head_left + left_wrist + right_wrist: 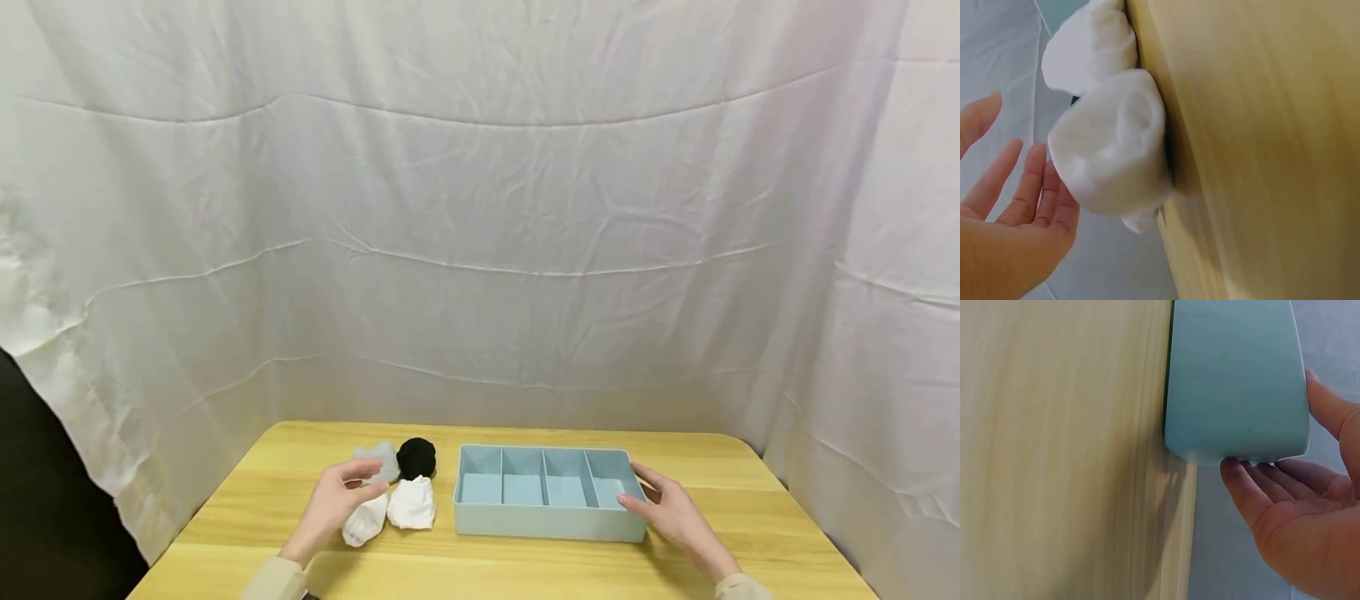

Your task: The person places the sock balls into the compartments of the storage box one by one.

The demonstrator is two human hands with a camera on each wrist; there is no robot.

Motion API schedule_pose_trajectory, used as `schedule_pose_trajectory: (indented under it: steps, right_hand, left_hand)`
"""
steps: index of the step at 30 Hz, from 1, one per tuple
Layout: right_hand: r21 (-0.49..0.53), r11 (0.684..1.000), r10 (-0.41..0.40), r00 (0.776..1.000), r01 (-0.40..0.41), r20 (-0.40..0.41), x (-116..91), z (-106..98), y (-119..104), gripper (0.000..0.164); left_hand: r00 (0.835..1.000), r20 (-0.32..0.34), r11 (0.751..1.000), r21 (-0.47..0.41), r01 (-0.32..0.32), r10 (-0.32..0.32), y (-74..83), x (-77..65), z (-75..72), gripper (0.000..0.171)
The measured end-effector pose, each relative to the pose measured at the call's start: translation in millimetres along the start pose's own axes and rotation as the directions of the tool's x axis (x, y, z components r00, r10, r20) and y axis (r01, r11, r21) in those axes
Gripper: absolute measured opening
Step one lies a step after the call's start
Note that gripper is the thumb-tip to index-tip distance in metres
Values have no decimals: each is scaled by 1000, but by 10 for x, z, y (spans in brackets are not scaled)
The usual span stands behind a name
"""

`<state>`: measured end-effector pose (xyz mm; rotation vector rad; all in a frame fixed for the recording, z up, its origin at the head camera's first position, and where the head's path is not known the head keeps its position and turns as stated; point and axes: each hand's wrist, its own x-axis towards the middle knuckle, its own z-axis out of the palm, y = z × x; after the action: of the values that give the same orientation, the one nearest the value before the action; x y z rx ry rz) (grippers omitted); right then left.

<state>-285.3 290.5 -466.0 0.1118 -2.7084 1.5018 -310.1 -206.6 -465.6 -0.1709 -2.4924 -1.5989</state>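
Four small bundles of cloth, which look like rolled socks, sit together on the left of the table: a light grey one [387, 454], a black one [417, 458] and two white ones [412, 504]. My left hand [332, 507] hovers at their left side with thumb and fingers spread, holding nothing. In the left wrist view its fingertips are beside the nearer white sock [1113, 150]; contact is unclear. A pale blue divided box [547, 523] stands right of the socks. My right hand [678, 517] grips its right end, thumb over the rim and fingers against the outer wall [1238, 381].
The yellow wood-grain table [240, 533] has rounded far corners. White curtains [525, 317] hang behind it and at both sides. A dark area [52, 500] shows past the curtain at the lower left. No contents are visible in the box's compartments.
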Motion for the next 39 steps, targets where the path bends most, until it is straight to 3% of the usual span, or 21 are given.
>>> schedule_pose_trajectory:
  steps: [10, 15, 18, 26, 32, 39]
  right_hand:
    - [20, 1000, -13, 999, 12, 41, -9, -32, 58, 77]
    - [57, 998, -1, 999, -1, 49, -13, -18, 83, 79]
    - [65, 998, 1, 999, -3, 46, -17, -11, 88, 80]
    - [52, 998, 18, 999, -20, 45, -31, -6, 74, 80]
    - [50, 998, 26, 999, -28, 47, -24, -13, 69, 82]
    - [50, 998, 23, 999, -25, 49, -11, -15, 64, 81]
  left_hand:
    - [988, 140, 997, -22, 73, -69, -114, -22, -134, 49]
    - [959, 278, 996, -44, 74, -59, -193, -4, -192, 55]
    - [944, 325, 995, -55, 85, -62, -231, 11, -215, 56]
    - [933, 352, 996, -17, 89, -78, -276, 13, -265, 51]
    - [927, 374, 998, -43, 47, -27, -302, 64, -302, 47]
    - [924, 381, 989, -121, 88, -36, -200, 95, -328, 53]
